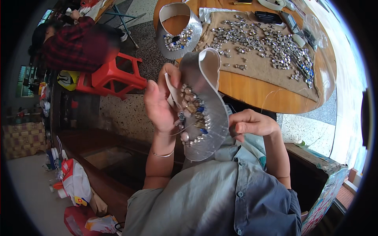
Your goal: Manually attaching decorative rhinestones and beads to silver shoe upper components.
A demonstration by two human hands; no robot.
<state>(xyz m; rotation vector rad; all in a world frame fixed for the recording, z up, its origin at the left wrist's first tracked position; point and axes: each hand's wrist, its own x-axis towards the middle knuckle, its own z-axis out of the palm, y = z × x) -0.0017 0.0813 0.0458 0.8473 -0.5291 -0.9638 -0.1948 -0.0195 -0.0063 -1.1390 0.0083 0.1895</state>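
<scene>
A silver, curved collar piece hangs tilted in front of my chest, its face set with pearly, clear and blue stones. My left hand grips its left edge, thumb up and fingers partly behind it. A fine clear thread runs across the stones near that wrist. At the collar's right edge is my right hand, with fingers curled and thumb close to the index finger. Its fingertips are partly hidden by the edge, and what they pinch cannot be made out.
On the round wooden table, a brown cloth bears many loose stones. A second silver collar lies at the table's left edge, near a black tray. Red stools and a seated person in plaid are at left.
</scene>
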